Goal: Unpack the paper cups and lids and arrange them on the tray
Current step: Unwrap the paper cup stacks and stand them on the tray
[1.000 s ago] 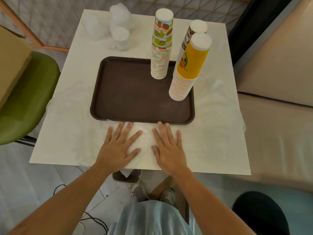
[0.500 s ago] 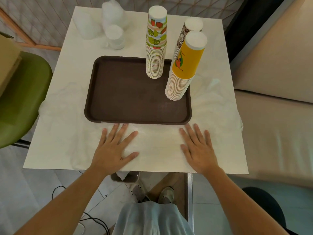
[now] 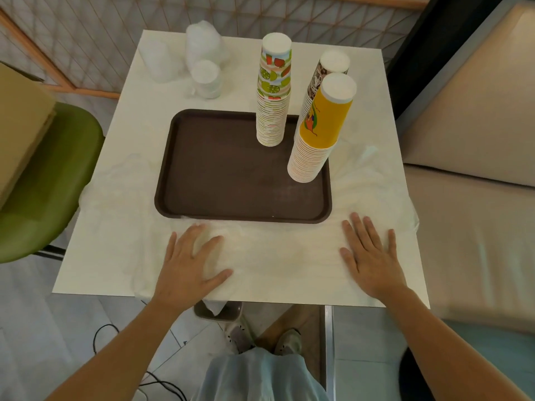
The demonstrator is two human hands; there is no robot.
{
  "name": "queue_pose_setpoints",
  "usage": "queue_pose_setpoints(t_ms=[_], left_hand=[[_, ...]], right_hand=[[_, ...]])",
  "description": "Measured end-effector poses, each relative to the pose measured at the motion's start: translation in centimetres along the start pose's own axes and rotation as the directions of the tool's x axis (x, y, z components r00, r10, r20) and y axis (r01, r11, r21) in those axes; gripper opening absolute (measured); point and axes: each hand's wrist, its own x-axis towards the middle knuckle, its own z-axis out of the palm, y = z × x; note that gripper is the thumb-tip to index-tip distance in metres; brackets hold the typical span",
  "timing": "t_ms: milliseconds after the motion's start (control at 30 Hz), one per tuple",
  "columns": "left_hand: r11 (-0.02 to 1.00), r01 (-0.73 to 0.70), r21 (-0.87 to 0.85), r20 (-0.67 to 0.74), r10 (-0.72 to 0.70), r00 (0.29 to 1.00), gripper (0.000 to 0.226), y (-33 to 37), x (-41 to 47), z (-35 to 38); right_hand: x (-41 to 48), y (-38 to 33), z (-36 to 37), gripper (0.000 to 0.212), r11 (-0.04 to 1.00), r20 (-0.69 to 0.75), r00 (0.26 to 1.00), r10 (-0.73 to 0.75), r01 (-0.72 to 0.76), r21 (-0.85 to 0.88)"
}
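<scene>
A dark brown tray [image 3: 220,175] lies in the middle of the white table [image 3: 121,175]. Three tall stacks of upside-down paper cups stand on its right side: a fruit-print stack [image 3: 273,94], a yellow stack [image 3: 320,131] and a brown-patterned stack [image 3: 327,70] behind it. Bagged white lids [image 3: 206,78] sit at the table's far left beside clear plastic wrapping [image 3: 202,44]. My left hand [image 3: 188,264] lies flat on thin clear plastic in front of the tray. My right hand [image 3: 372,256] lies flat near the table's front right corner. Neither holds anything.
A green chair [image 3: 43,180] with a cardboard box [image 3: 20,123] stands to the left. A beige sofa [image 3: 469,157] runs along the right. A lattice screen [image 3: 86,39] closes the far side. Crumpled clear plastic [image 3: 373,175] spreads over the table's right and front.
My right hand slid from beside the left hand out to the table's front right. The left hand stayed roughly in place, its fingers lifting slightly. The view shifted.
</scene>
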Motion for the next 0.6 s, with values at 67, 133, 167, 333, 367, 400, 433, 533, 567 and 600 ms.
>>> queue_pose_setpoints(t_ms=[67,133,167,333,367,400,433,533,567,600], left_hand=[[0.999,0.043,-0.033,-0.078,-0.046,0.996,0.077,-0.5,-1.2,-0.1],[0.997,0.066,-0.032,-0.065,-0.068,0.996,0.077,-0.4,-2.0,-0.1],[0.996,0.079,-0.031,-0.049,-0.08,0.996,0.078,-0.3,-2.2,-0.1],[0.983,0.182,0.011,-0.017,-0.182,0.983,0.08,0.4,-1.8,-0.3],[0.978,0.208,0.022,-0.017,-0.208,0.978,0.081,0.6,-1.7,-0.4],[0.973,0.23,0.025,-0.015,-0.229,0.973,0.083,0.7,-1.6,-0.5],[0.969,0.248,0.022,-0.007,-0.248,0.969,0.084,0.8,-1.6,-0.6],[0.959,0.284,-0.006,0.015,-0.284,0.959,0.084,1.1,-1.6,-1.0],[0.957,0.289,-0.022,0.012,-0.289,0.957,0.084,1.1,-1.5,-1.2],[0.955,0.293,-0.039,0.008,-0.293,0.956,0.084,1.2,-1.6,-1.4]], right_hand=[[0.2,0.1,0.0,0.069,1.0,-0.008,1.0,-0.008,0.008,-0.021],[0.1,-0.2,-0.2,0.07,1.0,-0.081,0.997,-0.012,0.01,-0.023],[-0.2,-0.6,-0.5,0.068,1.0,-0.141,0.99,-0.016,0.014,-0.015],[-2.0,-3.2,-1.1,0.043,1.0,-0.375,0.927,-0.018,0.021,0.002],[-2.3,-3.6,-0.8,0.045,1.0,-0.346,0.938,0.002,-0.001,0.003],[-2.5,-3.9,-0.7,0.049,1.0,-0.294,0.955,0.029,-0.029,0.003],[-2.6,-4.0,-0.6,0.053,0.998,-0.227,0.972,0.057,-0.057,0.005],[-2.4,-4.4,-0.9,0.055,0.988,-0.026,0.989,0.144,-0.143,0.05],[-2.3,-4.6,-1.2,0.057,0.984,0.022,0.986,0.165,-0.166,0.068],[-2.2,-4.7,-1.6,0.058,0.98,0.05,0.982,0.18,-0.183,0.071]])
